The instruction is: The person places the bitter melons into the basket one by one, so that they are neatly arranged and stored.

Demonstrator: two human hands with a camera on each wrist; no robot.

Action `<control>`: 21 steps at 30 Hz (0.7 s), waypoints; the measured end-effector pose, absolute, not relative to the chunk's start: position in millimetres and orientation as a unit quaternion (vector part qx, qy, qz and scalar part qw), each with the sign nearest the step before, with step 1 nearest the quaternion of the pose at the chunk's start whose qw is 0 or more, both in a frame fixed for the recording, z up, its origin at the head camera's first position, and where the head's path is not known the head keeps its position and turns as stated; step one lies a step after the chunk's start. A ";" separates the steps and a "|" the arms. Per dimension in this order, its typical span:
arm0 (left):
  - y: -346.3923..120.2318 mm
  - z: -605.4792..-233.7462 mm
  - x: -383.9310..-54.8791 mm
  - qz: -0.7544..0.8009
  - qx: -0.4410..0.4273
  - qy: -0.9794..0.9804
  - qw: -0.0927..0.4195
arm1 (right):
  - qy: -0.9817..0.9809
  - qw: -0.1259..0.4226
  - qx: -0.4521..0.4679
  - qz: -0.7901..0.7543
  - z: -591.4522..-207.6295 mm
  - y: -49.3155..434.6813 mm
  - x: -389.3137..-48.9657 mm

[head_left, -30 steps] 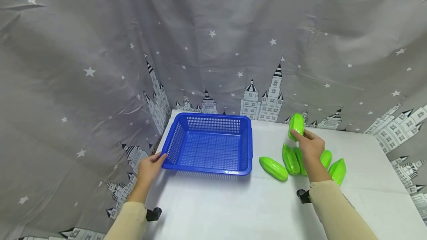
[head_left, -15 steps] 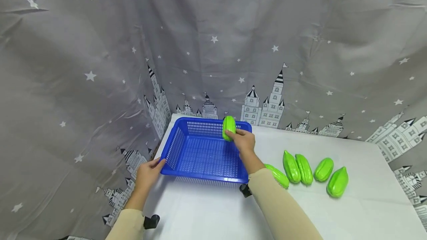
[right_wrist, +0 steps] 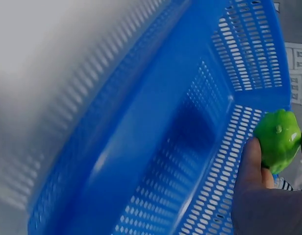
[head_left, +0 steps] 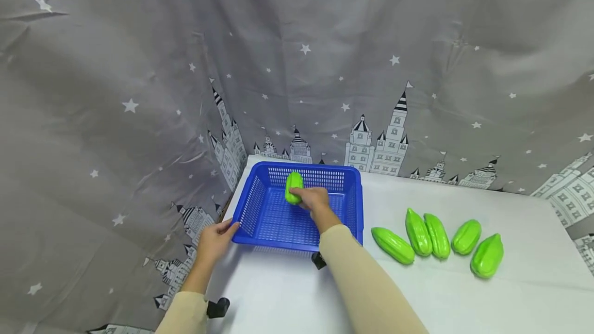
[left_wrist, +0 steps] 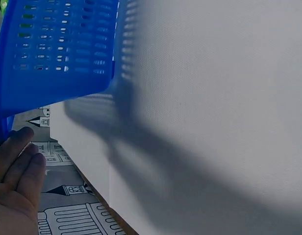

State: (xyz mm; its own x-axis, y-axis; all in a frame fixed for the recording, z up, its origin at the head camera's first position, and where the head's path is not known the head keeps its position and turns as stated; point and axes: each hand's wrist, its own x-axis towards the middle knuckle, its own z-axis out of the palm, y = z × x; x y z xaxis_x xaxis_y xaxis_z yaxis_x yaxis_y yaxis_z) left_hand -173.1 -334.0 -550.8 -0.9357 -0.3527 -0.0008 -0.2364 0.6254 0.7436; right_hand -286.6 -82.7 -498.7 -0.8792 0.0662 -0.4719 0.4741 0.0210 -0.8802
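Observation:
A bright green ribbed fruit [head_left: 294,188], long and glossy, is pinched between the thumb and fingers of my right hand [head_left: 313,201]. Both are over the inside of the blue plastic basket [head_left: 297,246]. The right wrist view shows the blunt end of the fruit [right_wrist: 277,139] with a small stem nub, near the far perforated wall. My left hand [head_left: 214,241] grips the basket's near left corner, thumb on top. From the left wrist view, the fingers [left_wrist: 31,176] reach under the rim, beside the slotted basket wall [left_wrist: 58,54].
Several more green ribbed fruits [head_left: 419,232] lie in a loose row on the white table [head_left: 464,303], right of the basket. A grey curtain [head_left: 297,66] with castles and stars hangs behind and to the left. The table's left edge runs close by my left hand.
My right hand has carried the green fruit leftward from above the row on the right to over the basket, and lower. My left hand keeps its hold on the basket's corner.

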 end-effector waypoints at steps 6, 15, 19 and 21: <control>-324.6 -545.9 -158.5 -0.374 0.143 -0.914 0.074 | 0.705 0.202 0.196 -0.651 -513.6 -97.2 -286.3; -313.3 -542.9 -144.7 -0.365 0.159 -0.915 0.071 | 0.713 0.221 0.192 -0.638 -530.8 -112.1 -285.9; -313.9 -544.1 -143.2 -0.368 0.169 -0.912 0.069 | 0.714 0.229 0.185 -0.636 -537.8 -118.4 -285.2; -314.9 -544.1 -143.0 -0.373 0.168 -0.910 0.071 | 0.709 0.234 0.179 -0.640 -540.9 -121.5 -284.5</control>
State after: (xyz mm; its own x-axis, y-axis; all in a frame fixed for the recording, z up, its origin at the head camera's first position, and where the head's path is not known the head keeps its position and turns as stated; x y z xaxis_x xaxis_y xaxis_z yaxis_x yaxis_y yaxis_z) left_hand -143.0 -314.9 -544.1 -0.9335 -0.3587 0.0030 -0.2535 0.6658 0.7018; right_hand -284.5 -121.5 -540.9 -0.8267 -0.0456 -0.5608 0.5532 0.1161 -0.8249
